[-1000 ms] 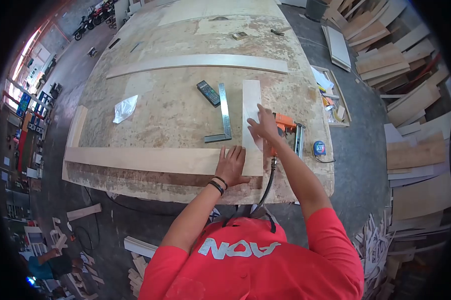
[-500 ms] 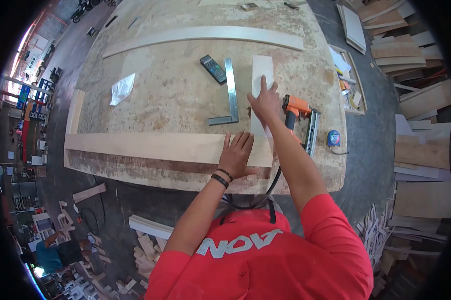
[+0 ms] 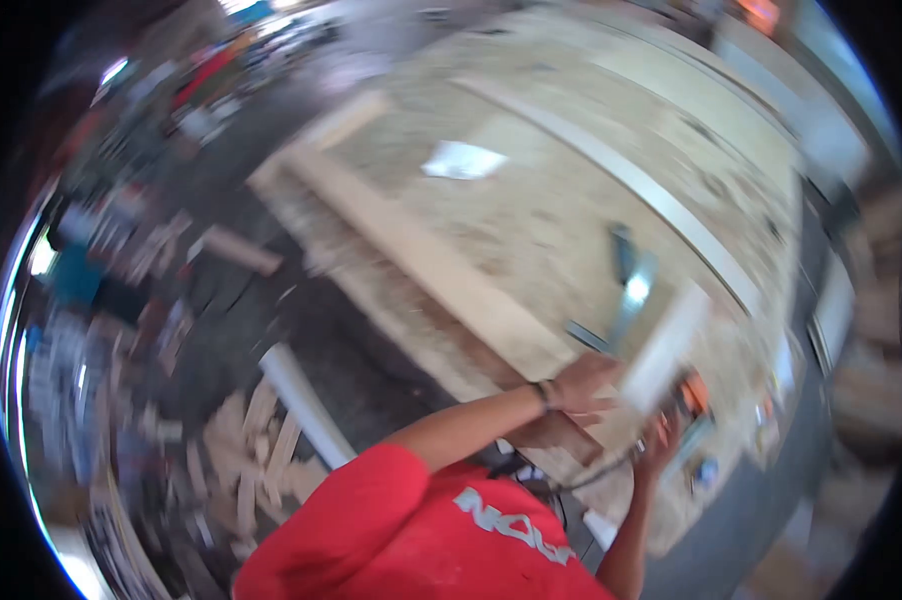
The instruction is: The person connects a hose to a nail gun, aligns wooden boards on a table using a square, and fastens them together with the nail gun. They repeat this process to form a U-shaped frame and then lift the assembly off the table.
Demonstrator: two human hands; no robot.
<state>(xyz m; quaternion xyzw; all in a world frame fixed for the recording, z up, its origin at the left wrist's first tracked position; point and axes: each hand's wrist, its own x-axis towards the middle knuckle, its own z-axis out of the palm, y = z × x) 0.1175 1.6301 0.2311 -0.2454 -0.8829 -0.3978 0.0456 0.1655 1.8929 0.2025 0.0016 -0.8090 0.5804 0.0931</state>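
Note:
My left hand [image 3: 583,385], with dark bands at the wrist, lies flat with its fingers apart where a long pale board [image 3: 411,240] meets a shorter board [image 3: 666,345]. To its right, my right hand [image 3: 659,440] is closed around the handle of an orange nail gun [image 3: 692,394]; blur softens the fingers. A hose runs back from beside that hand. Just beyond the short board lie a metal try square [image 3: 633,298] and a dark remote control [image 3: 623,252].
Another long board [image 3: 621,170] lies across the worktable [image 3: 531,235], near a crumpled white sheet [image 3: 463,160]. A blue tape measure [image 3: 707,472] sits by the nail gun. Wood offcuts [image 3: 241,450] cover the floor at left. A person in teal [image 3: 76,275] is farther off.
My view has swung round and blurred. My right hand has left the short board and closed on the nail gun's handle. The left hand stays at the boards' joint.

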